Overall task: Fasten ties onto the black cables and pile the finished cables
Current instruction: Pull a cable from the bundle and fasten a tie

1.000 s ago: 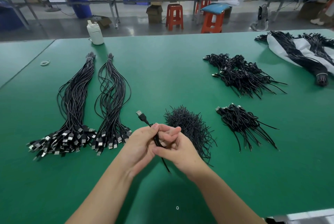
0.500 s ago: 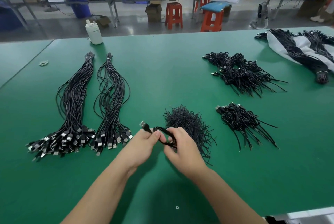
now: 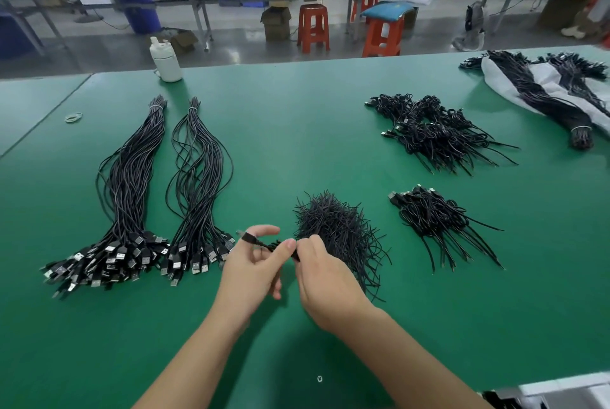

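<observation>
**Cable pinched between both hands**

We pinch one folded cable (image 3: 264,245) in our left hand (image 3: 252,271) and right hand (image 3: 325,276), above the desk's (image 3: 297,131) near edge, plug pointing left. The ties (image 3: 336,230) lie just beyond the right hand, the nearer one.

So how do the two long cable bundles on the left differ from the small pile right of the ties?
The long bundles lie stretched out straight, banded at the far end; the small pile holds coiled cables. Each bundle holds far more cables than the pile. Bundle plugs fan toward the person; the pile's visible plugs sit at its far left. Both are black USB cables on the green table.
</observation>
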The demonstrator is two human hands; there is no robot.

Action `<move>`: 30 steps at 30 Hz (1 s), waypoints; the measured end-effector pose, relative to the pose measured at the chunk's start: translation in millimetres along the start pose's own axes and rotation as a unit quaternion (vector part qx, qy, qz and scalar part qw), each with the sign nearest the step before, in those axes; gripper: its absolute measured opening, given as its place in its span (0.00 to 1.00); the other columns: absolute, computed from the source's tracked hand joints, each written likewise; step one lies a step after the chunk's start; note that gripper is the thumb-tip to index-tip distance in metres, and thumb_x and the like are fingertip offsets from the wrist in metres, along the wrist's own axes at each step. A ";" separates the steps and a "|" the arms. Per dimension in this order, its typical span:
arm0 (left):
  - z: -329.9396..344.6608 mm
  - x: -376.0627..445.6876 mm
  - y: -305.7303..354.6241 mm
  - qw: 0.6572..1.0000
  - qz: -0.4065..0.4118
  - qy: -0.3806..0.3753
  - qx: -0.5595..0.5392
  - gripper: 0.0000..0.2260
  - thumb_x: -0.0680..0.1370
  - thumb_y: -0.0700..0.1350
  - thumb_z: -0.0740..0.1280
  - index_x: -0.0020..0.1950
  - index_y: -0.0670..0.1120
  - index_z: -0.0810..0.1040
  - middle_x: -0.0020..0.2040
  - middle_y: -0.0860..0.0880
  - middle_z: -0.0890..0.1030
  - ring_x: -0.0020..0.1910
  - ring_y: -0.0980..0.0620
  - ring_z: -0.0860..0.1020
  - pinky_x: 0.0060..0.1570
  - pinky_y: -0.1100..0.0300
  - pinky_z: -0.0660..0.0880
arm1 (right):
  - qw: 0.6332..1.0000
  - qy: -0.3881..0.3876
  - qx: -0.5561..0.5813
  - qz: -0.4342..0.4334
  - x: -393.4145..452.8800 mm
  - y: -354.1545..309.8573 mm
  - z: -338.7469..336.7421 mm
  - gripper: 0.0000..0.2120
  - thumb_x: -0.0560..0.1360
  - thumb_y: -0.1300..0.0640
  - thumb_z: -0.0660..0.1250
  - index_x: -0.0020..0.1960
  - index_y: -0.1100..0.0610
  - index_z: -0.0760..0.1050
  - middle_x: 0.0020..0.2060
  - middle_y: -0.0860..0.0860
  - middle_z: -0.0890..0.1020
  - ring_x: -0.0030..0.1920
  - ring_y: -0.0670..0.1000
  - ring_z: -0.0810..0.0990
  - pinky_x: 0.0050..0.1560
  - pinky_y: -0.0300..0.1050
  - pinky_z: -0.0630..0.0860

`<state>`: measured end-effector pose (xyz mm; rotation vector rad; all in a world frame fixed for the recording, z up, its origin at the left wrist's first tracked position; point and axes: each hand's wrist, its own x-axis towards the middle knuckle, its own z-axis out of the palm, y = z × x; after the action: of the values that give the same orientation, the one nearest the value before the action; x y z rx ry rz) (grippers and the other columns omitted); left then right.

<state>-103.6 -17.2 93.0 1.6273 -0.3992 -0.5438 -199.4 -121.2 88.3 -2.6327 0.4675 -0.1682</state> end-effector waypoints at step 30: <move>29.4 37.9 -28.7 0.919 0.047 -0.140 0.364 0.04 0.80 0.45 0.66 0.46 0.52 0.79 0.40 0.56 0.80 0.38 0.56 0.76 0.40 0.63 0.73 | 0.964 0.075 0.157 0.201 18.1 80.0 -27.0 0.15 0.85 0.51 0.49 0.48 0.54 0.70 0.41 0.49 0.76 0.43 0.51 0.75 0.42 0.48 0.69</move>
<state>-90.3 -58.6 57.9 2.2310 -0.9756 -0.5930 -211.4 -205.9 76.3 -2.1729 0.9310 -0.2850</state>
